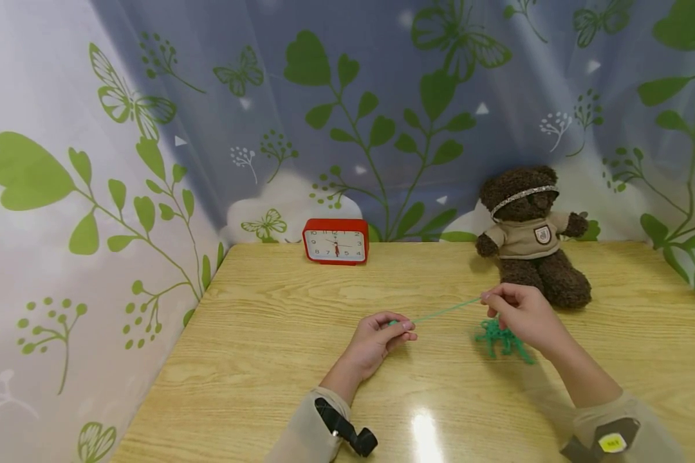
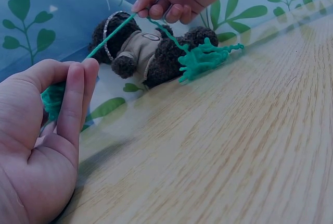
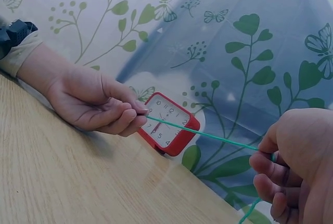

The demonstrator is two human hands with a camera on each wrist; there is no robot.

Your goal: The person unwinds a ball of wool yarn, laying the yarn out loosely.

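Note:
A strand of green yarn [image 1: 447,310] runs taut between my two hands above the table. My left hand [image 1: 379,341] pinches one end of the stretch between thumb and fingers. In the left wrist view, a small green bundle [image 2: 53,101] shows inside that palm, partly covered by the fingers. My right hand [image 1: 524,315] pinches the other end, a little higher and farther right. From it the yarn continues down to a loose tangle of green yarn [image 1: 500,337], just below the right hand in the head view.
On the wooden table [image 1: 255,360], a red alarm clock [image 1: 336,242] stands at the back, left of centre. A brown teddy bear [image 1: 529,235] in a beige shirt sits at the back right, behind my right hand. Leaf-and-butterfly printed fabric [image 1: 347,116] hangs behind the table.

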